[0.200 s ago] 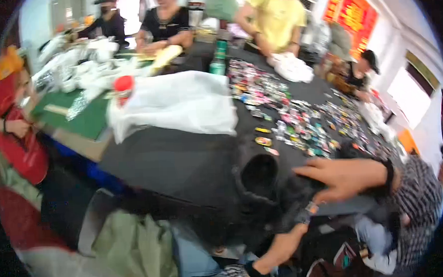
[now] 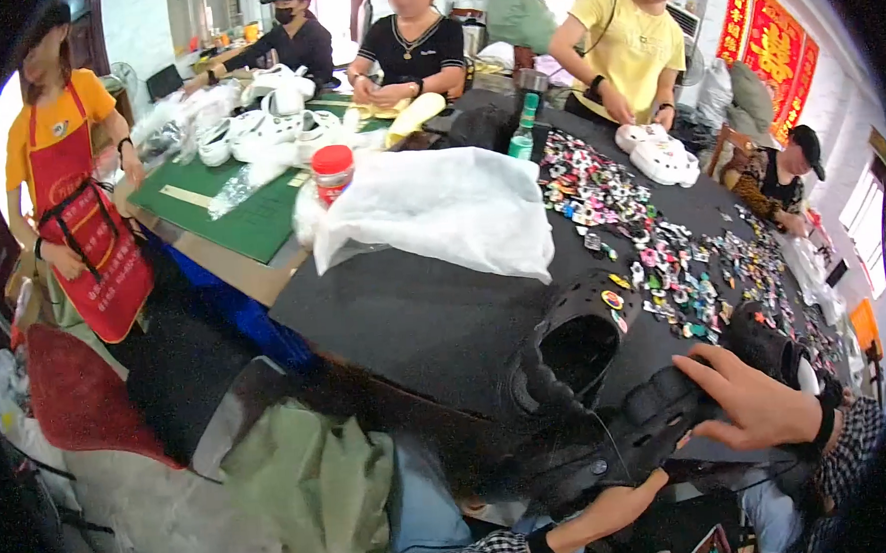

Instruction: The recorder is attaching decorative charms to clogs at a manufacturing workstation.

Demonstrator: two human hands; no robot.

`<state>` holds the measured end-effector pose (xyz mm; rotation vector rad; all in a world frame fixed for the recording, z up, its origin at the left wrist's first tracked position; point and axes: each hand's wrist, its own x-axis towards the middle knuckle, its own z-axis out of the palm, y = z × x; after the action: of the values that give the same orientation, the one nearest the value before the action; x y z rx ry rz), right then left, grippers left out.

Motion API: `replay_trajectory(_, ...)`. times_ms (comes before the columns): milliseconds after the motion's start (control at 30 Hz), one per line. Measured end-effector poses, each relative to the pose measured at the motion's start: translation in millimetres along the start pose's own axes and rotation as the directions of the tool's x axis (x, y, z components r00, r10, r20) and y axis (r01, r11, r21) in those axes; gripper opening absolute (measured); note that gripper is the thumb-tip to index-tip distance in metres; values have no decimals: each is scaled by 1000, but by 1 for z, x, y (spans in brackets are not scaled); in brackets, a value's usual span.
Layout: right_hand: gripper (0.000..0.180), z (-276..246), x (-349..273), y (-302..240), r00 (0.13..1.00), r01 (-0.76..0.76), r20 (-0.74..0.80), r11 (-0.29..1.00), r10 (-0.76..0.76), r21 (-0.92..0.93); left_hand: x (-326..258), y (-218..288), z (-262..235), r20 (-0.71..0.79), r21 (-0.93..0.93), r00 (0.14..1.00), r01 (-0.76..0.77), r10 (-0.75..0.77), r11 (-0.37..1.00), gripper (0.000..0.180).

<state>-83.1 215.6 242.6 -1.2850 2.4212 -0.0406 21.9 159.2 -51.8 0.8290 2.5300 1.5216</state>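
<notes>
I hold a black clog [image 2: 637,447] low over the table's near edge. My left hand [image 2: 606,515] is closed on its lower side, the thumb along it. At its upper right end is my right hand [image 2: 760,400], thumb and forefinger around the edge; its other fingers are partly hidden. Just beyond, another black clog [image 2: 586,291] stands on the dark table, its opening toward me and coloured charms on its toe. A further dark shoe [image 2: 762,335] lies beyond my right hand, partly covered.
Many small colourful charms [image 2: 598,183] spread across the black tabletop [image 2: 384,300]. Left of them lie a white plastic sheet [image 2: 439,202], a red-lidded jar [image 2: 332,172] and a green bottle [image 2: 524,132]. White clogs [image 2: 265,131] sit on a green mat. Several people work around the table.
The view has shifted, so the scene sits lower and further right. Both hands remain at the black clog, which shows more clearly now.
</notes>
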Motion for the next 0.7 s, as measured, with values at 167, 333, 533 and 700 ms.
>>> replay_trajectory(167,77,15,-14,8,984,-126,-130,992,125,-1,12,34,-67,191,-810,925,338,-330,479,52)
replay_trajectory(333,73,19,-8,13,970,-94,-222,995,100,34,-1,75,-126,260,-692,784,559,-564,457,43)
replay_trajectory(533,66,37,-13,15,941,-159,-301,987,152,3,6,62,-104,-40,-811,898,227,-439,540,23)
replay_trajectory(700,62,46,-22,12,922,-170,-356,985,151,-23,0,78,-107,93,-777,765,456,-638,434,20)
